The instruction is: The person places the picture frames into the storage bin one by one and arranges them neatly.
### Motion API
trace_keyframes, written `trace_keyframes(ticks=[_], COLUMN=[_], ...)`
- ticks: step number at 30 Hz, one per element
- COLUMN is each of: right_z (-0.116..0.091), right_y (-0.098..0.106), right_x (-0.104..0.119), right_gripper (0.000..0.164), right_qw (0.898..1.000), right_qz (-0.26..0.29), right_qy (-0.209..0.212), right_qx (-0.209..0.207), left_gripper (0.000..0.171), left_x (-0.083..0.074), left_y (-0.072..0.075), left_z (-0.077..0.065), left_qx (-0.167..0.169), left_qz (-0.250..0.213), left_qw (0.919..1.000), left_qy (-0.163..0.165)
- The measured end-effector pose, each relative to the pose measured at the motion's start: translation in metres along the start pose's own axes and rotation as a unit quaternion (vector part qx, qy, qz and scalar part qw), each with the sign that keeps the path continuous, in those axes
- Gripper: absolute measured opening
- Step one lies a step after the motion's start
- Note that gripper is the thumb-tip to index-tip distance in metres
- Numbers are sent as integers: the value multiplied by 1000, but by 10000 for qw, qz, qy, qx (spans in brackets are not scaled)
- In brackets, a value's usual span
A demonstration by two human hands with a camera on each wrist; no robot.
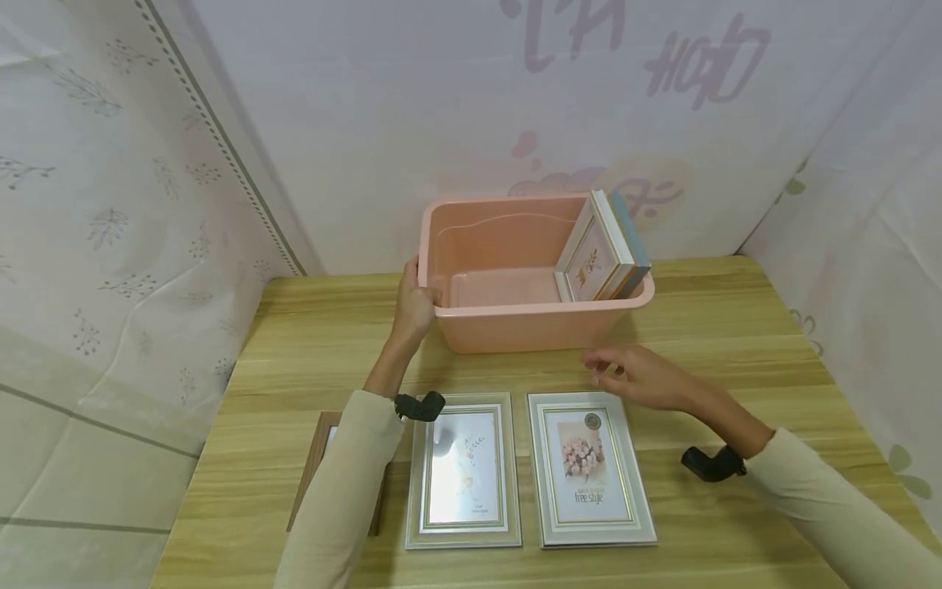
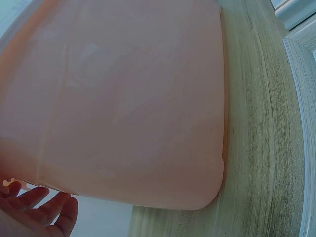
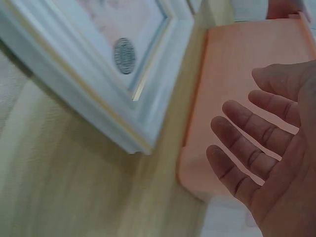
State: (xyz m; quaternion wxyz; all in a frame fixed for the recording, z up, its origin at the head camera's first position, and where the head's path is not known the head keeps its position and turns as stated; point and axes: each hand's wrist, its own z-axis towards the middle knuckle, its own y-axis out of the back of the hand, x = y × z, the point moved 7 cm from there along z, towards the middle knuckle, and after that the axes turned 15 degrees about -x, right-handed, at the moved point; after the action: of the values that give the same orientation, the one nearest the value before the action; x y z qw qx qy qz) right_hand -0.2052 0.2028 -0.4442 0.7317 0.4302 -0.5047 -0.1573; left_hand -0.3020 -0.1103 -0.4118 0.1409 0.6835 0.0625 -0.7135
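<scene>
A pink plastic bin [image 1: 515, 327] stands at the back of the table. My left hand [image 1: 414, 307] grips its left rim, thumb over the inside edge; the left wrist view shows the fingers [image 2: 63, 212] at the bin's outer side. Inside, at the right end, a white picture frame [image 1: 589, 254] and a blue-edged one [image 1: 631, 241] lean together. My right hand [image 1: 640, 376] hovers in front of the bin with loosely bent fingers and holds nothing. Just below it lies a white picture frame [image 1: 640, 523] with a flower print.
A champagne-coloured frame [image 1: 464, 540] lies left of the white one. Further left, a brown wooden frame [image 1: 312, 470] is partly hidden under my left sleeve. Printed fabric walls [image 1: 353, 147] enclose the wooden table [image 1: 736, 352] at the back and both sides.
</scene>
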Motion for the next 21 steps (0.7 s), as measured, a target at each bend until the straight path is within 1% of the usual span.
trace_keyframes(ticks=[4,8,14,18,21], right_z=[-4,-8,-15,-17,-17], right_y=[-9,-18,-32,-38,-41], right_x=[-6,-14,-20,-22,-22], right_gripper=[39,45,51,51,46], right_qw=[9999,9996,9983,9981,9981], right_qz=[35,28,-298,-411,-457], right_qy=[61,19,33,151,318], right_qx=[106,291,497,435,277], left_gripper=[76,76,77,76,75], left_x=[0,1,1,1,1], left_y=[-1,-1,0,0,0], left_z=[1,1,0,-1,-1], left_qx=[6,2,-18,-4,-13], left_qz=[46,55,24,38,15], left_qw=[10000,10000,10000,10000,10000], left_qy=[-19,-37,41,48,24])
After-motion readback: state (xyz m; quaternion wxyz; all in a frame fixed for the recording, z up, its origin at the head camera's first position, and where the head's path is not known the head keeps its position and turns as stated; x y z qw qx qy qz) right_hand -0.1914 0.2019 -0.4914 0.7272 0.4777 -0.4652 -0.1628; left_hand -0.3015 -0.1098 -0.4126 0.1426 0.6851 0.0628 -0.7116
